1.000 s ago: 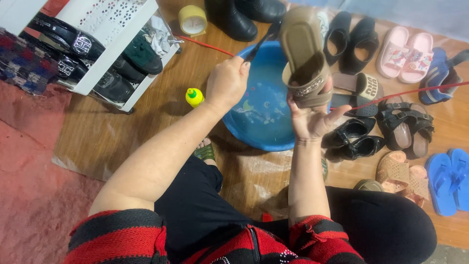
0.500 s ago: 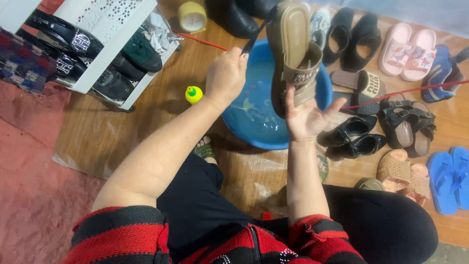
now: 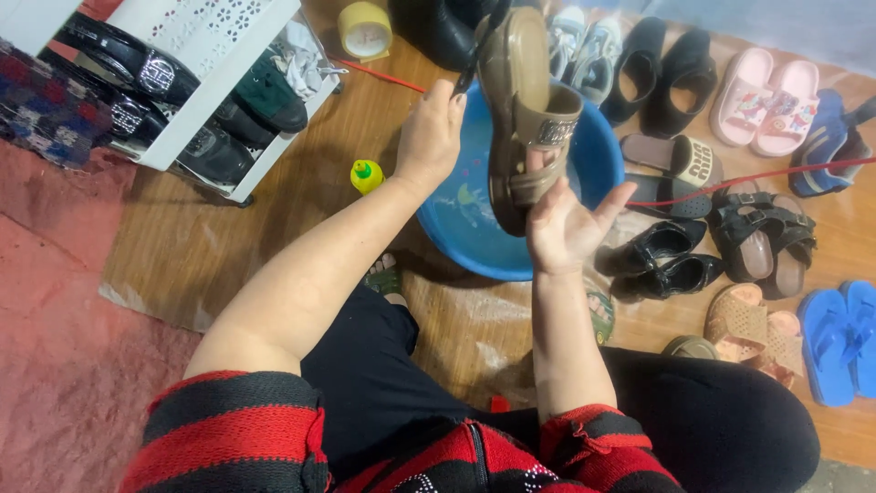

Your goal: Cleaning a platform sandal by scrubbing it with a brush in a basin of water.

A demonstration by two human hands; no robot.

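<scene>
The person sits on the floor and holds a brown sandal [image 3: 525, 114] upright over a blue basin [image 3: 474, 228]. The right hand [image 3: 566, 224] carries the sandal from below; some fingers go under its strap and the others are spread open. The left hand [image 3: 429, 137] is at nine o'clock of the sandal, closed around a dark thin handle [image 3: 470, 68] which touches the sandal's upper edge. What tool this is, I cannot tell. A small yellow bottle [image 3: 366, 175] stands on the wooden floor at nine o'clock of the basin. At three o'clock of the basin lie black shoes [image 3: 662, 260], and pink slippers [image 3: 766, 105] are at two o'clock.
</scene>
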